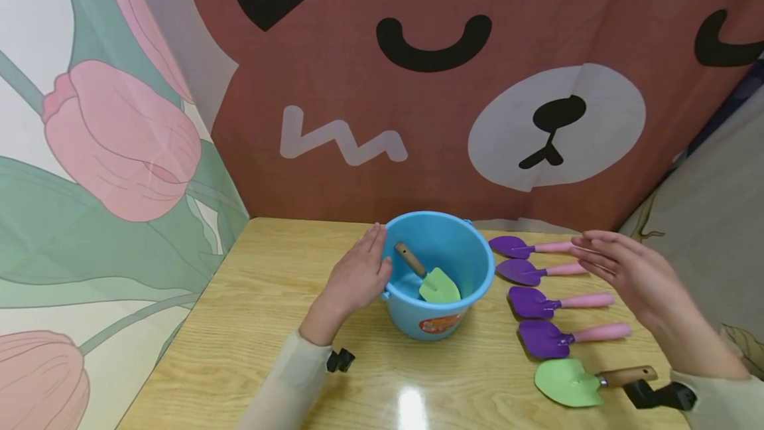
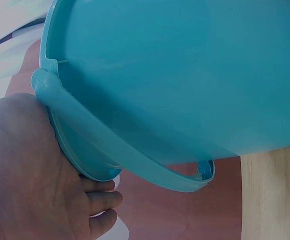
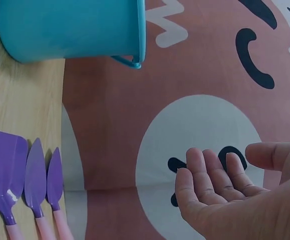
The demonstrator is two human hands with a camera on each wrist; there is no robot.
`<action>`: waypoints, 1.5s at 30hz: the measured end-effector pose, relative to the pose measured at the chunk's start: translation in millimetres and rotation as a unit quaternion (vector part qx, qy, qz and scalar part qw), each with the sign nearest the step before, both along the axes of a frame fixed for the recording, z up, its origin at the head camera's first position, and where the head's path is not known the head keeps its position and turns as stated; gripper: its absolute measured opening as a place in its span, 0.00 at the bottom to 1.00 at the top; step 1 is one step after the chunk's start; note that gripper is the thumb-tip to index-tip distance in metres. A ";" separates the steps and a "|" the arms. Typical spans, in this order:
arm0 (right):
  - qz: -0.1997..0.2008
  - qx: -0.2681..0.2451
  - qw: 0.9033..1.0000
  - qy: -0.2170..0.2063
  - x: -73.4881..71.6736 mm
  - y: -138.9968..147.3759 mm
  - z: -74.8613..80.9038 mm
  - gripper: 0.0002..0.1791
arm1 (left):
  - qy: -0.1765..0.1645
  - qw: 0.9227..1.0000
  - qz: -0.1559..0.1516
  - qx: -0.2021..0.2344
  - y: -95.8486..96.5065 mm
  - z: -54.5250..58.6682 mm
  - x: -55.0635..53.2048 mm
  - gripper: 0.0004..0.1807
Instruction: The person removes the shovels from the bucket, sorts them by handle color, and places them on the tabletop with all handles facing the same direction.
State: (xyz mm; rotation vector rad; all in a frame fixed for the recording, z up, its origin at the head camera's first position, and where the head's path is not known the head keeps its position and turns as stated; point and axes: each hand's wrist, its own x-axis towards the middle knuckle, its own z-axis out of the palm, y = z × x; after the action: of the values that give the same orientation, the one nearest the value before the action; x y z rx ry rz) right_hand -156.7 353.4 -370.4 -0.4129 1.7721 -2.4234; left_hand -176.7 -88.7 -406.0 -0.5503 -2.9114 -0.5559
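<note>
A light blue bucket (image 1: 401, 310) stands upright on the table, with a green hand trowel (image 1: 440, 287) with a brown handle leaning inside it. My left hand (image 1: 357, 272) lies against the bucket's left rim, fingers extended; in the left wrist view the bucket's handle hangs down its outer side. My right hand (image 1: 635, 277) hovers above the pink handles at the right, palm facing left, fingers slightly bent and holding nothing. Several purple hand trowels (image 1: 544, 340) with pink handles lie in a row right of the bucket. Nearest the front is another green trowel (image 1: 567, 382).
The wooden table (image 1: 239, 350) meets a hanging cloth (image 1: 334, 191) with a brown bear print at its back edge. On the left hangs a floral cloth (image 1: 119, 244), and a pale cloth (image 1: 710, 231) hangs on the right.
</note>
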 end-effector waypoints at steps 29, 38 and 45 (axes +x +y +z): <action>-0.126 0.477 0.866 0.078 3.1 -55.1 28.8 0.29 | 0.002 1.000 -0.001 -0.001 -0.1 -0.7 0.0 0.36; -0.128 0.530 0.811 0.211 5.6 -73.7 30.2 0.19 | 0.000 1.000 0.002 0.000 -0.3 -2.7 -0.3 0.36; -0.108 0.534 0.755 0.364 4.8 -86.0 27.9 0.15 | 0.005 1.000 -0.001 0.001 -0.6 -2.5 -0.4 0.36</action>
State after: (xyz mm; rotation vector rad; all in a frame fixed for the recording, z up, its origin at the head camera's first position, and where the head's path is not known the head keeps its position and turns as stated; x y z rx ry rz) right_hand -151.9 267.4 -342.5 -1.0750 3.2249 -0.8849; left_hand -177.1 -89.3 -408.5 -0.5558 -2.9001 -0.5543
